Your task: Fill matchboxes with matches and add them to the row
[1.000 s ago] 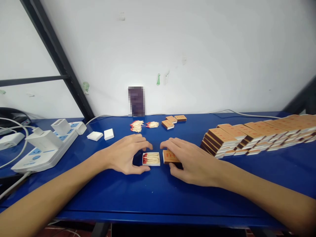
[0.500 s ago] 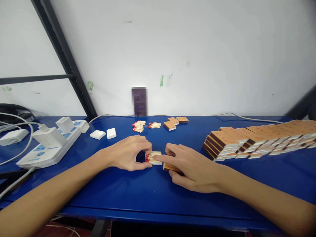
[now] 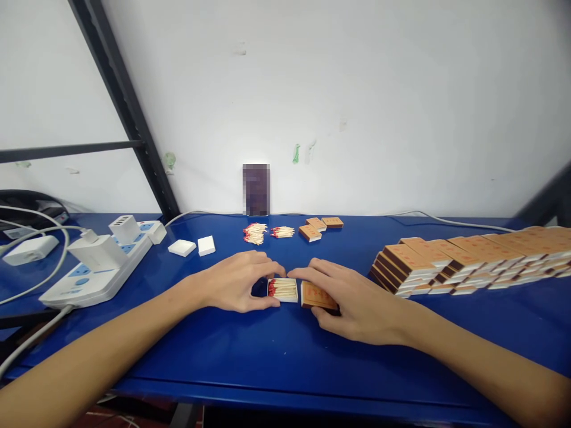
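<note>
Lifted off the red-tipped wooden matches point(image 3: 285, 289), the right hand's point(image 3: 352, 297) index finger has moved to the far side of their white cardboard tray point(image 3: 289, 299). From where I stand, the half-open left hand point(image 3: 243, 279) pinches that tray; the right, loosely curled, holds the orange-brown cardboard matchbox sleeve point(image 3: 314, 294) just rightward, long axes roughly aligned left to right, ends narrowly apart on the blue table point(image 3: 267, 356).

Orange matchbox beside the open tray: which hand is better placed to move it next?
Likely the right hand: it lies over part of the orange matchbox, thumb at the near side. The left hand is around the matchstick tray instead.
</note>
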### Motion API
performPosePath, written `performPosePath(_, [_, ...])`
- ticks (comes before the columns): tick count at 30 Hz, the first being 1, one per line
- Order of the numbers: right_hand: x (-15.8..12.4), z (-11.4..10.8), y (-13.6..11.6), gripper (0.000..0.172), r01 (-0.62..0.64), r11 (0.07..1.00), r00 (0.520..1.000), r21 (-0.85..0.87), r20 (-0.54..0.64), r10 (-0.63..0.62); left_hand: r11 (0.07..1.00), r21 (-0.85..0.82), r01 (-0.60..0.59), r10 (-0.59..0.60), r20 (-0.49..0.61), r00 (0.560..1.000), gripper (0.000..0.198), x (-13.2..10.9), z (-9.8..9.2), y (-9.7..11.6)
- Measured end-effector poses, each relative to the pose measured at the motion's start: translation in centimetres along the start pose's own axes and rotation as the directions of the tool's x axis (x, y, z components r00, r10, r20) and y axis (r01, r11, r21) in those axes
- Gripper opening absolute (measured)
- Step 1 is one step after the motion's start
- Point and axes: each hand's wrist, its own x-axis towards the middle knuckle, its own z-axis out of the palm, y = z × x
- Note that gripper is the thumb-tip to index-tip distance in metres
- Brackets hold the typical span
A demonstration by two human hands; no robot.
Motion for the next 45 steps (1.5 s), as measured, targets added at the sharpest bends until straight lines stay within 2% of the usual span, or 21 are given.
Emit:
performPosePath(5, [0.1, 0.6, 0.8, 0.045, -0.042, 0.991, 0.997, 0.126, -0.051, 0.049, 0.999, -0.041, 0.013, -0.013, -0.01, 1.0, 0.04, 0.0, 0.2, -0.3])
performPosePath(9, [0.2, 0.9, 1.5, 0.046, -0.073, 0.991, 0.993, 0.108, -0.09, 0.083, 1.0, -0.022, 0.001, -0.001, -0.004, 1.0, 0.03, 0.0, 0.2, -0.4])
performPosePath(16, [0.3, 0.6, 2.2, 0.041, -0.052, 0.996, 0.994, 0.079, -0.088, 0.059, 0.978, 0.148, -0.143, 0.134, 0.071, 0.988, 0.019, 0.0, 0.0, 0.0])
performPosePath(21, [0.4, 0.1, 2.1, 0.034, -0.058, 0.997, 0.996, 0.046, -0.059, 0.06, 0.981, 0.115, -0.156, 0.15, 0.059, 0.987, 0.018, 0.2, 0.2, 0.1])
performPosePath(27, [0.7, 0.9, 1.4, 0.033, 0.004, 0.987, 0.998, 0.162, -0.068, 0.007, 0.994, -0.055, -0.097, 0.099, 0.022, 0.995, 0.029, 0.4, 0.9, 0.9])
performPosePath(32, [0.6, 1.4, 0.8, 0.029, 0.116, 0.969, 0.989, 0.22, -0.111, -0.094, 0.977, -0.209, 0.045, -0.056, -0.049, 0.997, 0.053, 0.8, 2.1, 0.8])
performPosePath(36, [0.5, 1.3, 0.1, 0.025, 0.165, 0.961, 0.985, 0.223, -0.095, -0.146, 0.981, -0.193, 0.019, -0.025, -0.03, 0.999, 0.063, 1.1, 2.8, 0.4])
performPosePath(38, [0.3, 1.1, -0.6, 0.026, 0.122, 0.979, 0.992, 0.163, -0.06, -0.113, 0.986, -0.167, -0.006, 0.003, -0.02, 1.0, 0.064, 1.1, 2.7, 0.3])
performPosePath(41, [-0.3, 0.9, -1.6, 0.028, 0.022, 0.994, 1.0, -0.106, 0.0, -0.022, 0.995, -0.101, -0.008, 0.01, 0.02, 1.0, 0.058, 0.9, 1.9, 0.4])
performPosePath(45, [-1.3, 0.3, -1.3, 0.016, -0.038, 0.858, 0.999, -0.513, -0.042, 0.02, 0.989, 0.123, 0.076, -0.082, 0.045, 0.996, 0.048, 0.5, -0.5, -0.2])
